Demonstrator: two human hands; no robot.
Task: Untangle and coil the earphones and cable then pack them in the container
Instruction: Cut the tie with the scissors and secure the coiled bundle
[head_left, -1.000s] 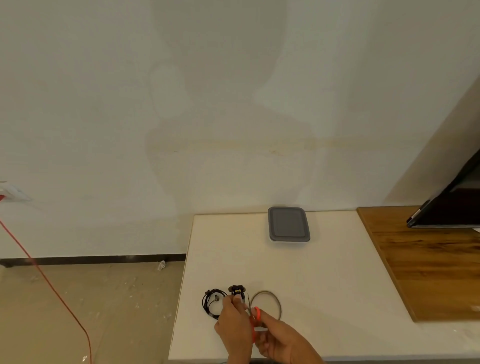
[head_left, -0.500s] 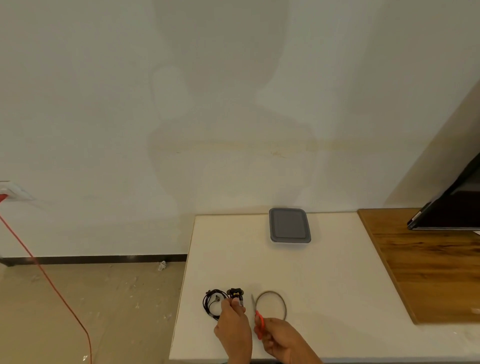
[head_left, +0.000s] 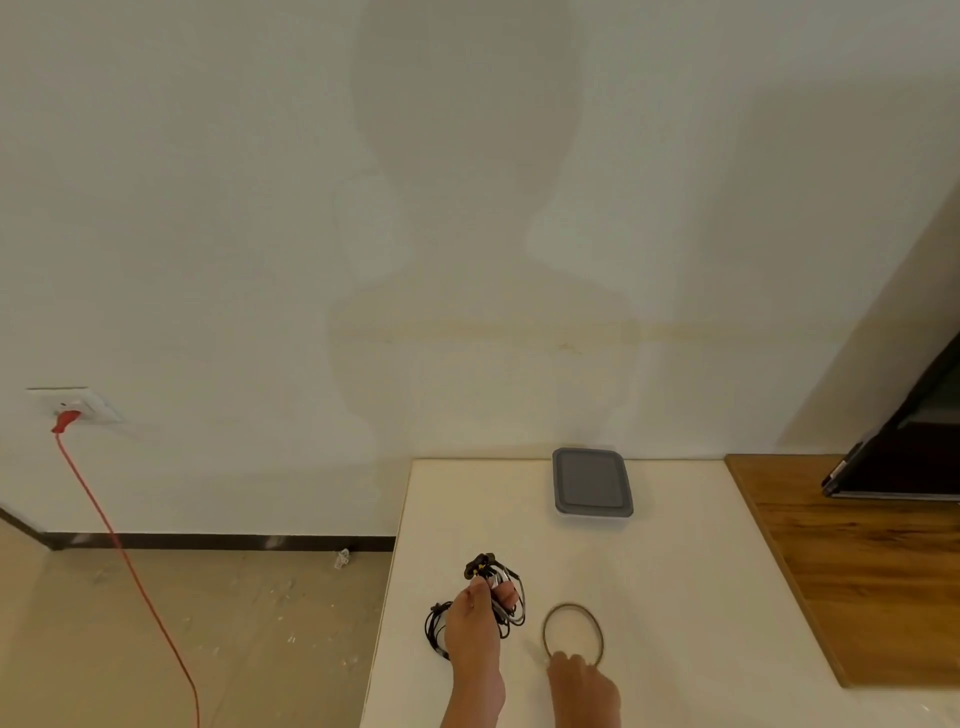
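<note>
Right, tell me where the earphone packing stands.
Done: one cable loop lies coiled on the table. In hand: the left grip holds a messy cable bundle, with black earphones beside it. Left: the container is lidded and nothing is packed yet.

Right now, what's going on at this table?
A person is sorting cables with bare hands. The left hand grips a black earphone tangle over the white table. The right hand sits at the near edge of a coiled cable loop lying flat; its grip is unclear. The grey-lidded container sits closed at the back.
</note>
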